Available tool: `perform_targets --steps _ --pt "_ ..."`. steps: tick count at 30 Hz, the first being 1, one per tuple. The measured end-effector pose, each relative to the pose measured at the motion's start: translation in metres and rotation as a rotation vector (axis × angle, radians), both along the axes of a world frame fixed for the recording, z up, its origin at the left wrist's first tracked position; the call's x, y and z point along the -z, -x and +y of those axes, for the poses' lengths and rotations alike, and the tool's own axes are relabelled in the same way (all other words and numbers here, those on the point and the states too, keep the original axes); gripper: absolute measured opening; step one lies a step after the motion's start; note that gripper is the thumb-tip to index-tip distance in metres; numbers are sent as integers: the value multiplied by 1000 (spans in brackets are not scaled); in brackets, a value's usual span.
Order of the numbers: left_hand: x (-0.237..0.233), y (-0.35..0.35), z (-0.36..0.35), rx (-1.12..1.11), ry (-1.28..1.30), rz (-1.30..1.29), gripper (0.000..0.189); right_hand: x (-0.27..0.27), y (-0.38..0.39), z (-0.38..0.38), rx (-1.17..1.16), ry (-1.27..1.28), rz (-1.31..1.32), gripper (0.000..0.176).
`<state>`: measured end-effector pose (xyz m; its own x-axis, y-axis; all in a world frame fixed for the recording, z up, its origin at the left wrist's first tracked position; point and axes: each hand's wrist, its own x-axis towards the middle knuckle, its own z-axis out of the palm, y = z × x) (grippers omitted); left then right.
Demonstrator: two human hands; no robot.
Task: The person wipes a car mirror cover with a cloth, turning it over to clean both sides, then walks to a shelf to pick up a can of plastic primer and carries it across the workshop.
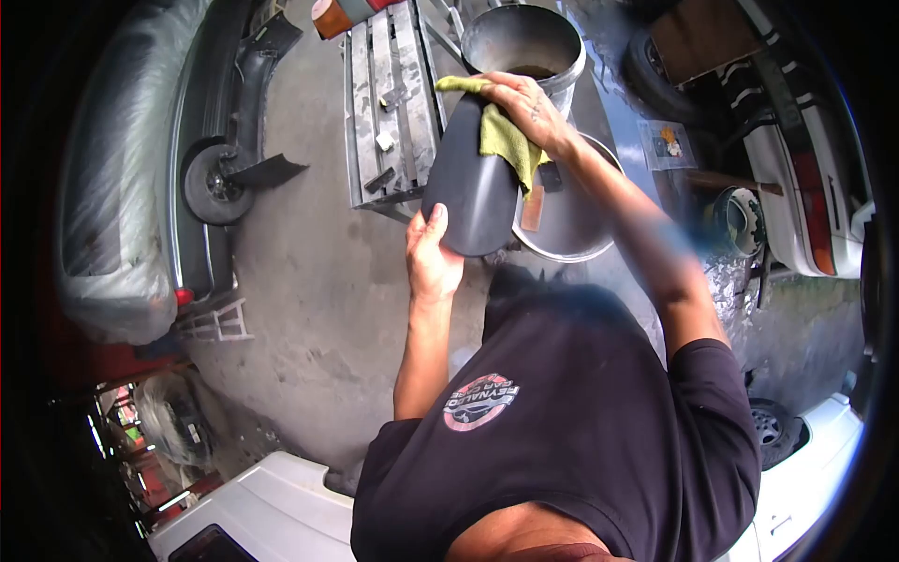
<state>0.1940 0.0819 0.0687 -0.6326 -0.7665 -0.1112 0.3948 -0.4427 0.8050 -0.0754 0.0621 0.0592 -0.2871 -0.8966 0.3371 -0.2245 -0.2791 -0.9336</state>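
Observation:
A smooth dark grey curved panel with rounded ends is held up in front of my chest, tilted. My left hand grips its lower left edge, thumb on the face and the other fingers mostly hidden. Across the panel's upper end, my right hand is closed over a yellow-green cloth. One corner of the cloth sticks out to the left of the fingers, and the rest hangs down the panel's right side.
Behind the panel stand a large bucket and a round tub with a brownish block in it. A slatted bench holds small pieces. A plastic-covered car is at left, a white vehicle at right.

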Motion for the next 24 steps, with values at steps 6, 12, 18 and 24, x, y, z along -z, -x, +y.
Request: perform_targets --steps 6,12,18,24 --pt "11 20 -14 -129 -95 119 35 18 -72 21 307 107 -163 53" --pt "17 34 -41 -227 -237 206 42 26 -128 73 400 129 532 52" --pt "11 39 -77 -249 -295 572 42 69 -118 105 168 -182 -221 42" --pt "14 40 -74 -240 -301 411 44 3 -101 79 391 352 176 39"
